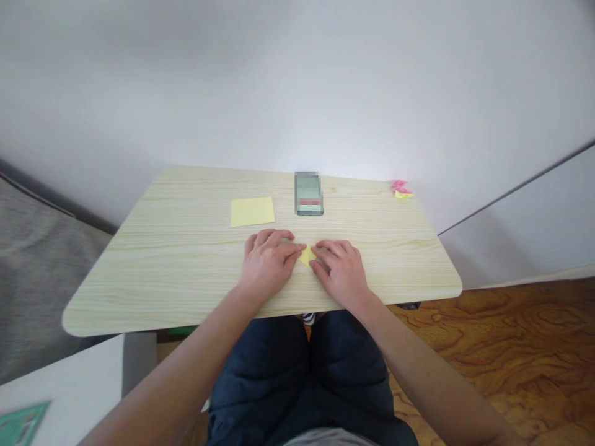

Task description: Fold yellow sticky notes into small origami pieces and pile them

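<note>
A small folded piece of yellow paper (307,256) lies on the pale wood-grain table (186,272) near its front edge. From the left, my left hand (267,260) pinches the paper's edge between thumb and index finger, its other fingers curled. On the opposite side my right hand (341,269) holds the paper's right edge with thumb and fingertips. My fingers cover parts of the paper, so its full shape is hidden. Beyond my left hand a flat, rectangular yellow sheet (252,212) rests on the table.
A phone (308,194), its screen blurred, lies at the table's back edge. Pink folded paper (400,185) with a yellow piece (403,194) sits at the back right corner. A white wall (297,87) rises behind. At the lower left is a white surface (65,384).
</note>
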`<state>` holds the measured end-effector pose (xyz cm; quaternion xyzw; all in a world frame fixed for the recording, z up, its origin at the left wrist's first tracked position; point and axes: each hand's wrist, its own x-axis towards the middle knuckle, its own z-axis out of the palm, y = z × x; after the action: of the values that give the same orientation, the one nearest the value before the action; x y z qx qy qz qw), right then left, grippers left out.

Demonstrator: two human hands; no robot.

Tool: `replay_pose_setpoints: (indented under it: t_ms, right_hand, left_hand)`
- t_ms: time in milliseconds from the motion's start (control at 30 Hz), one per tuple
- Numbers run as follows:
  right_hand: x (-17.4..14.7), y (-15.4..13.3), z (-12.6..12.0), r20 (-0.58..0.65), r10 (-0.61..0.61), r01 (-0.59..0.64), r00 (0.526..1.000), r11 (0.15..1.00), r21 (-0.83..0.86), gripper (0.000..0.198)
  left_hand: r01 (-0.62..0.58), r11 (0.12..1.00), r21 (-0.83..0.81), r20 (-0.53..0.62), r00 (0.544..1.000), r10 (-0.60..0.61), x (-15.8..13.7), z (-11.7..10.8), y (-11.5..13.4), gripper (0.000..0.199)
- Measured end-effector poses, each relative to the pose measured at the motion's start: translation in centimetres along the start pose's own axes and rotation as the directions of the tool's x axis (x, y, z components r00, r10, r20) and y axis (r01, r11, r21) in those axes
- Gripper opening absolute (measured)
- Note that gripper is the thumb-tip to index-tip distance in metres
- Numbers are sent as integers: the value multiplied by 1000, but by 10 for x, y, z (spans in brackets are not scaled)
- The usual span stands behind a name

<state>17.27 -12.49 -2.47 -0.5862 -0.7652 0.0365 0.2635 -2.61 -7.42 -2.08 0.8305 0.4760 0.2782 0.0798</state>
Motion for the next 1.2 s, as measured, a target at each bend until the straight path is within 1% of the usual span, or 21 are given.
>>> replay_pose_setpoints:
  t_ms: [67,133,200,267,400,467,700,933,1200]
  right_hand:
    - [-1,-2,-2,2,-15,16,1000,999,-45,30]
    - [-1,-4,-3,13,-29,30,999,997,-77,30]
    - [-1,-5,-3,24,-38,40,999,995,-91,31]
    - [-1,-5,-3,25,-38,40,999,995,-92,32]
    - [-1,-4,-3,16,-26,27,1000,997,-68,34]
    - [-1,-3,-4,23,-26,27,999,998,-49,35]
    - [-2,1,-7,53,-33,31,998,999,26,34]
    - [-2,3,-8,57,-28,25,998,998,60,27]
    - [1,6,-6,46,-25,21,999,996,83,20]
  left_hand:
    - [-10,1000,17,-12,1000,10,-1,-2,2,23]
    - [-46,998,40,-17,999,46,-3,-4,4,22]
    - [-87,994,60,-12,996,88,-5,-6,4,22]
    - [-91,993,73,-9,996,92,-7,-7,3,22]
    - [-26,998,65,-5,1000,26,-9,-8,0,21]
    - [-20,999,45,7,1000,20,-10,-9,0,22]
    - [-76,997,-31,51,996,78,-15,-14,3,28]
    - [-88,994,-66,43,995,91,-15,-11,-3,21]
    - [-95,994,-55,46,994,97,-16,-9,-1,16]
